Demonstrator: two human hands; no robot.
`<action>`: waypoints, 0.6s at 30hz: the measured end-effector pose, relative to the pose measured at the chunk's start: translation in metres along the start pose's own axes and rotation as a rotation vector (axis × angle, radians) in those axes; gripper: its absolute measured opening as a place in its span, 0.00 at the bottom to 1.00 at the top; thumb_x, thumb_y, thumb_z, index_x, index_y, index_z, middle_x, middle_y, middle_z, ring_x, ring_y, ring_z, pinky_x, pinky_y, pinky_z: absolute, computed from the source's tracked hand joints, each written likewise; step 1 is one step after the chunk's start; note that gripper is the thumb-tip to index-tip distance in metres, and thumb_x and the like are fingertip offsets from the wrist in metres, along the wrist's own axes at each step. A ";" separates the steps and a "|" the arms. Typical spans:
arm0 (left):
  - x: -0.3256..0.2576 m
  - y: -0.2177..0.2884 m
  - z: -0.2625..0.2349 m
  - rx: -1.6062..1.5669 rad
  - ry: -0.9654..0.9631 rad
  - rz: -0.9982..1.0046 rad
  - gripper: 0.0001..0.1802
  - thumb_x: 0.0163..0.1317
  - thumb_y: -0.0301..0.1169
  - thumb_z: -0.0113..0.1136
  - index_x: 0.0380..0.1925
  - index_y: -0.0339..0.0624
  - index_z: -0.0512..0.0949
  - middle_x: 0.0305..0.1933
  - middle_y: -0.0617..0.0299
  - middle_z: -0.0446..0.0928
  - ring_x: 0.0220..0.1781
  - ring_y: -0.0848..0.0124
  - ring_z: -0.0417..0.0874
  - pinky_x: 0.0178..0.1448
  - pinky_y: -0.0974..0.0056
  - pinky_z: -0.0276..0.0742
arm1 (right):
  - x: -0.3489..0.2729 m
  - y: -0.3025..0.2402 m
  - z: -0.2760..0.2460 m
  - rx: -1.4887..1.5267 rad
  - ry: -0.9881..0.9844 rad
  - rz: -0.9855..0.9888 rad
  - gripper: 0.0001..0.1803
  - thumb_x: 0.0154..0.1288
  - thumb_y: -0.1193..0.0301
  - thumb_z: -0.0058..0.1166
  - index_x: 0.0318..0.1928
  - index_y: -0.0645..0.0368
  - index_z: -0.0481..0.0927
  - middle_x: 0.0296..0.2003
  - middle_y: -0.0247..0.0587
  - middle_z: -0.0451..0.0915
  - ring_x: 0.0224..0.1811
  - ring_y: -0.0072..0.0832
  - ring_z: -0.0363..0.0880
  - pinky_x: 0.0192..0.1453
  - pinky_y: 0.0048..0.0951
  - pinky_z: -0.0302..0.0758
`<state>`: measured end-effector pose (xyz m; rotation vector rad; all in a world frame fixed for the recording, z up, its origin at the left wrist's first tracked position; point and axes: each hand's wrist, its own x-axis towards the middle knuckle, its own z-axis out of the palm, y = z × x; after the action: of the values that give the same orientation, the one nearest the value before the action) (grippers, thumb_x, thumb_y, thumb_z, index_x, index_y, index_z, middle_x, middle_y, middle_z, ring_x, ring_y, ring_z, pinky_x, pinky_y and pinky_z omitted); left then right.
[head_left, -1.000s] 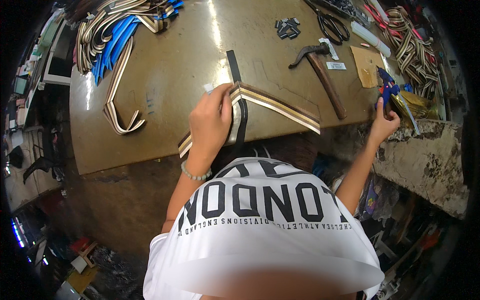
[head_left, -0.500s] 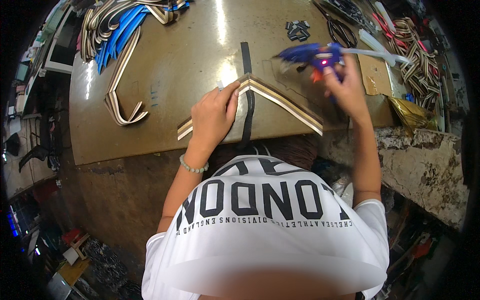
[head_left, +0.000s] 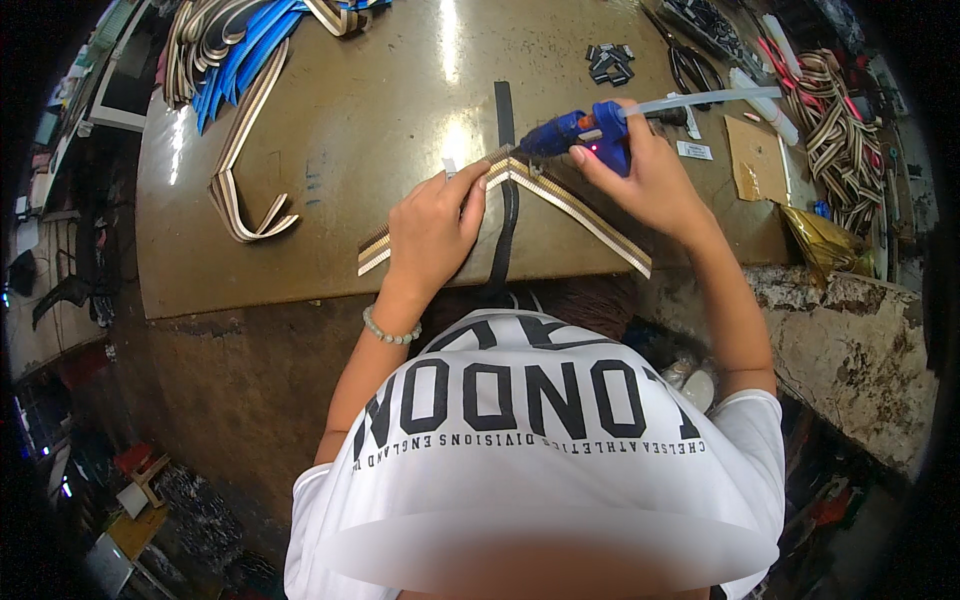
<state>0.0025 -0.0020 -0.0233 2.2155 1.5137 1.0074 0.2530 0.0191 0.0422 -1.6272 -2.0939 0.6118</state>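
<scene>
A striped brown, tan and white strap (head_left: 585, 208) lies bent into a peak near the table's front edge, across a black strip (head_left: 505, 235). Its left arm runs beneath my left hand (head_left: 437, 225), which has its fingers closed on the strap just beside the bend. A small pale tab (head_left: 449, 166) pokes out past that hand's knuckles; what it belongs to is hidden. My right hand (head_left: 645, 180) grips a blue hot glue gun (head_left: 590, 138) with a small red light on. The gun's nozzle is at the strap's peak. From its back sticks a long translucent glue stick (head_left: 705, 98).
Striped straps and blue strips (head_left: 235, 65) are heaped at the far left, one strap trailing forward. Far right are small black pieces (head_left: 610, 64), scissors (head_left: 695, 68), a cardboard piece (head_left: 755, 158), a striped strap bundle (head_left: 835, 150) and a gold packet (head_left: 825, 240).
My right hand has brought the glue gun leftward, from out at the right to the strap's peak. My left hand keeps its hold on the strap.
</scene>
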 end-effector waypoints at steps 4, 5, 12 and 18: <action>-0.001 0.000 0.001 0.023 -0.011 -0.009 0.10 0.65 0.34 0.60 0.44 0.52 0.85 0.22 0.58 0.75 0.24 0.62 0.78 0.29 0.58 0.71 | -0.016 -0.005 0.003 0.037 0.016 -0.107 0.32 0.64 0.54 0.61 0.59 0.62 0.66 0.26 0.57 0.82 0.27 0.53 0.83 0.31 0.44 0.77; -0.001 0.000 0.001 0.033 -0.013 -0.007 0.10 0.65 0.34 0.60 0.44 0.52 0.85 0.22 0.58 0.75 0.24 0.62 0.78 0.29 0.58 0.71 | -0.021 -0.008 0.003 0.057 0.004 -0.110 0.32 0.64 0.55 0.62 0.59 0.62 0.66 0.26 0.57 0.82 0.27 0.54 0.82 0.31 0.44 0.77; -0.001 0.002 -0.001 0.054 -0.050 -0.010 0.10 0.64 0.31 0.60 0.45 0.50 0.83 0.25 0.57 0.77 0.28 0.58 0.80 0.30 0.56 0.73 | -0.055 -0.007 -0.013 0.475 -0.266 0.026 0.26 0.64 0.66 0.65 0.58 0.58 0.70 0.40 0.32 0.79 0.40 0.21 0.80 0.46 0.28 0.78; -0.003 0.003 -0.016 -0.193 -0.010 -0.148 0.20 0.69 0.26 0.49 0.60 0.47 0.71 0.26 0.54 0.75 0.27 0.61 0.77 0.34 0.63 0.73 | -0.069 0.103 -0.048 0.083 0.874 0.409 0.25 0.70 0.52 0.57 0.52 0.62 0.75 0.40 0.40 0.83 0.42 0.29 0.81 0.50 0.30 0.74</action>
<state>-0.0067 -0.0086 -0.0114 1.9450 1.4837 1.0469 0.3771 -0.0207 0.0183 -1.8274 -1.1088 0.0486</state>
